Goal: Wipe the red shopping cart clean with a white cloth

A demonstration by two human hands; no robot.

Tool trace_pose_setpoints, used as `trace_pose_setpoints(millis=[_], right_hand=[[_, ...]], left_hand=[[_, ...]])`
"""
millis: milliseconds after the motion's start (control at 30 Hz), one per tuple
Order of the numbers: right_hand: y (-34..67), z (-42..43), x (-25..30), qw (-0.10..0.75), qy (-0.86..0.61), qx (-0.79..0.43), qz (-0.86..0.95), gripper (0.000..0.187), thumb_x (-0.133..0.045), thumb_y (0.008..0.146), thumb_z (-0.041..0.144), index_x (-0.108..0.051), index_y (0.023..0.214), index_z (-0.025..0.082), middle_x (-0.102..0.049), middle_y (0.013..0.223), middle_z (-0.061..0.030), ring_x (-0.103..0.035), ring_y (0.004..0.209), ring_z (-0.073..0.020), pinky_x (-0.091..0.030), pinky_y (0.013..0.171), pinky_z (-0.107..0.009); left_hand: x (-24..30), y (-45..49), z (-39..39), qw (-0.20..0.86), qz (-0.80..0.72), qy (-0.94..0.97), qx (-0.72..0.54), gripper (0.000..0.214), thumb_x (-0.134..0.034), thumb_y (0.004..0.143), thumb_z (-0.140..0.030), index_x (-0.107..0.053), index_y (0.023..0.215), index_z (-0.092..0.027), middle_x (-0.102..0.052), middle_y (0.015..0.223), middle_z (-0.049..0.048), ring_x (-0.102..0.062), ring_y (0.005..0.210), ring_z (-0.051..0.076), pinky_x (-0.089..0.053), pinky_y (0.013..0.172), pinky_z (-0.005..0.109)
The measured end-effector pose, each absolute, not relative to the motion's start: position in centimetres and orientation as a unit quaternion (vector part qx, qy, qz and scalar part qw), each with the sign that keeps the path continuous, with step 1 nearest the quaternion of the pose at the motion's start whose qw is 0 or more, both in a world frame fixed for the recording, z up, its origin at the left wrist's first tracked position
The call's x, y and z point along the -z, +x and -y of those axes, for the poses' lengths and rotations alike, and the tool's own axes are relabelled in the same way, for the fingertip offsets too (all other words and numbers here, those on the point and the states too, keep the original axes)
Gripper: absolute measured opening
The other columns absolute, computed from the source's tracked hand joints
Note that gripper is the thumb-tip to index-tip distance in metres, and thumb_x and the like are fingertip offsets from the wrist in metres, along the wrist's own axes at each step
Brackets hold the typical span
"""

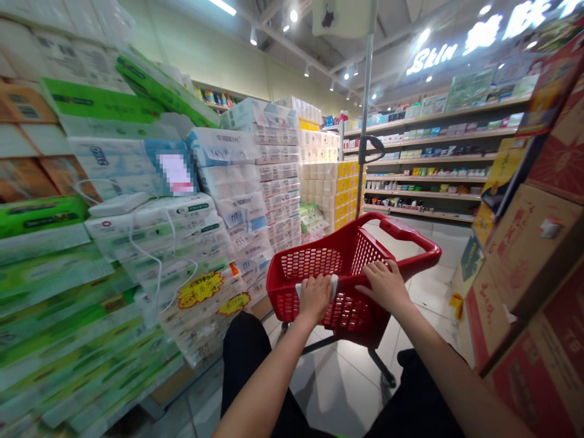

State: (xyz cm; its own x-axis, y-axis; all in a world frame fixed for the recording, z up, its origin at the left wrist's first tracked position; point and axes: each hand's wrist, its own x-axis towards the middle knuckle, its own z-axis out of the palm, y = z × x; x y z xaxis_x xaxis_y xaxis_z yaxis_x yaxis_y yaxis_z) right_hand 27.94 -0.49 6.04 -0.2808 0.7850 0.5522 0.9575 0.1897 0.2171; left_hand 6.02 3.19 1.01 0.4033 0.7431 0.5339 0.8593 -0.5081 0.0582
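Observation:
A red plastic shopping cart (303,261) with perforated basket walls stands right in front of me on dark legs with casters. My left hand (316,299) is closed over its near rim, pressing a white cloth (334,286) against it; most of the cloth is hidden under the fingers. Farther right along the same rim rests my right hand (385,287), its fingers curled over the edge and its thumb on the outer wall. The cart's red handle (410,236) rises beyond that hand.
Stacked tissue packs (237,201) line the left, with a white power bank or similar device (119,204) and cable on top. Cardboard cartons (524,243) are piled close on the right. A metal pole (366,91) stands behind the cart, before stocked shelves (424,155).

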Motion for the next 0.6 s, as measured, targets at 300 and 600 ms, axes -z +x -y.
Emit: trace_pose_setpoints(millis=[300, 600], right_hand=[[26.4, 0.9, -4.7, 0.158, -0.558, 0.231, 0.781, 0.035, -0.064, 0.081, 0.044, -0.057, 0.11, 0.027, -0.056, 0.125, -0.0057, -0.05, 0.103, -0.0246, -0.03, 0.088, -0.039], [27.8, 0.5, -4.8, 0.165, -0.552, 0.214, 0.789, 0.037, -0.06, 0.083, 0.05, -0.057, 0.113, 0.029, -0.059, 0.117, -0.0038, -0.05, 0.1, -0.023, -0.03, 0.087, -0.038]], left_hand=[[-1.4, 5.9, -1.1, 0.087, 0.408, -0.875, 0.245, 0.035, -0.035, 0.099, -0.031, -0.038, 0.134, -0.03, -0.056, 0.118, 0.0031, -0.051, 0.1, 0.021, -0.037, 0.086, 0.035], [-0.1, -3.0, -2.8, 0.088, 0.471, -0.851, 0.217, 0.032, -0.033, 0.1, -0.028, -0.042, 0.13, -0.032, -0.057, 0.111, 0.0013, -0.053, 0.096, 0.019, -0.037, 0.088, 0.032]])
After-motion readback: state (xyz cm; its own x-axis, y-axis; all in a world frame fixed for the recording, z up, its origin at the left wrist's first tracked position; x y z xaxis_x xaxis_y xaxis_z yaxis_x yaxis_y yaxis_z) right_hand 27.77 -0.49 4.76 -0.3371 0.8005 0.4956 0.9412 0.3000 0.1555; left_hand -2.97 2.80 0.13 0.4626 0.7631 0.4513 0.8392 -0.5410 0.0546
